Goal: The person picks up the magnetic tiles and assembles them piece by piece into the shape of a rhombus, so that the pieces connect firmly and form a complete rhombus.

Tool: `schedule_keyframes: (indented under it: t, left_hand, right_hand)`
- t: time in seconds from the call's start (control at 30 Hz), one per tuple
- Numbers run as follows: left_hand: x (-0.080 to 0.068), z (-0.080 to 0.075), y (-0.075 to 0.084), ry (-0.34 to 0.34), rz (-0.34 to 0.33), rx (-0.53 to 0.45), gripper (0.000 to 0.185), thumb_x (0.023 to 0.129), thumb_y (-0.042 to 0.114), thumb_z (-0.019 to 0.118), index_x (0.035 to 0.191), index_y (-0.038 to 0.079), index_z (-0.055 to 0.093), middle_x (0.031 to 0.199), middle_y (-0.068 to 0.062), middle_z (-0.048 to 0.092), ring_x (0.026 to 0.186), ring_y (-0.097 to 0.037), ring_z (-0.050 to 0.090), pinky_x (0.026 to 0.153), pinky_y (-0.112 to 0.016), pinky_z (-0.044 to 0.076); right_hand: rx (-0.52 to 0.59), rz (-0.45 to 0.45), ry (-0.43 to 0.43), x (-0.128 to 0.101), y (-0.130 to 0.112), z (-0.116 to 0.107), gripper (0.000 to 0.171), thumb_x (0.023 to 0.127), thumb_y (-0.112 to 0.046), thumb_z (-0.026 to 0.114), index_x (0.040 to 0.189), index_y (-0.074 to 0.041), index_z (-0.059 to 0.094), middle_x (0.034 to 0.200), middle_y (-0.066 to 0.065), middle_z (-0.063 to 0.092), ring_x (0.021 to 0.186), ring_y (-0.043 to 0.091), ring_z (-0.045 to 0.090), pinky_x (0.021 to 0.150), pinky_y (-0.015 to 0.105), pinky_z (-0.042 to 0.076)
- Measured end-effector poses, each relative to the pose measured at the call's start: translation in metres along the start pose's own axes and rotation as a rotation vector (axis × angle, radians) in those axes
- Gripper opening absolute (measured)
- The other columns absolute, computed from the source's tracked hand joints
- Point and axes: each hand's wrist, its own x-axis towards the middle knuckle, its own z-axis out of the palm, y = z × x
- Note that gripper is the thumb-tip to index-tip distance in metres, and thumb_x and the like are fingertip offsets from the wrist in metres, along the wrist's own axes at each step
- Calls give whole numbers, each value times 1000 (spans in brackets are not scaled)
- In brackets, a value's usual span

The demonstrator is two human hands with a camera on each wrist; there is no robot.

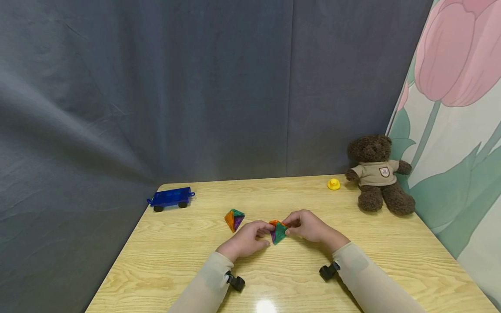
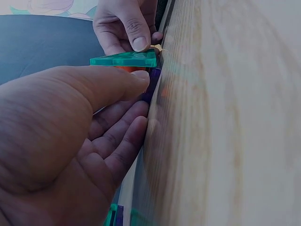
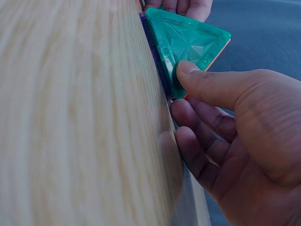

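Hands met over a small pyramid of magnetic tiles [image 1: 278, 231] standing on the wooden table [image 1: 188, 256], slightly near of its middle. The left hand [image 1: 247, 239] came in from the pyramid's left and the right hand [image 1: 309, 226] from its right, so the piece sat squarely between them, about equally close to each.

In the left wrist view the left thumb [image 2: 101, 84] pressed against the side below the green tile [image 2: 124, 59], the other fingers loosely curled beside the purple face. In the right wrist view the right thumb [image 3: 211, 87] lay on the green triangular face [image 3: 188, 40] while the fingers curled beneath its lower edge, a pinch on the tile. Both hands therefore had hold of the pyramid, neither one spread flat.

The pyramid's base rested on the table with its apex pointing up, no long axis to speak of.

A second tile pyramid [image 1: 234, 219] stood just left and slightly far of the left hand, apart from it. Farther off, a blue toy wagon [image 1: 170, 198] sat at the far left corner, a yellow rubber duck [image 1: 333, 184] and a teddy bear [image 1: 377, 174] at the far right. Bare tabletop lay near the person and to both sides of the hands.
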Motion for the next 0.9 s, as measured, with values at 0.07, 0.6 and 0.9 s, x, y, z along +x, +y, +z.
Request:
schedule_keyframes:
  t: [0.07, 0.6, 0.9]
  left_hand:
    - [0, 0, 0, 1, 1, -1, 41, 92, 20, 69, 130, 27, 57, 121, 17, 54, 109, -6, 54, 93, -27, 46]
    - [-1, -17, 5, 86, 19, -98, 33, 94, 15, 64, 127, 20, 60, 121, 7, 59, 110, -9, 55, 92, -27, 47]
    - [-5, -46, 7, 313, 144, -122, 40, 94, 14, 64, 130, 29, 55, 121, 4, 58, 107, -16, 57, 90, -40, 49]
  right_hand:
    - [0, 0, 4, 0, 0, 0, 18, 85, -12, 75, 101, -19, 74, 97, -4, 69, 86, 16, 65, 72, 30, 54]
    - [-15, 51, 53, 2, 0, 1, 16, 84, -8, 75, 95, -20, 75, 93, -6, 69, 86, 14, 64, 75, 30, 53]
    - [-59, 62, 77, 1, 0, 2, 13, 84, -12, 76, 94, -20, 73, 91, -7, 67, 83, 15, 60, 73, 32, 51]
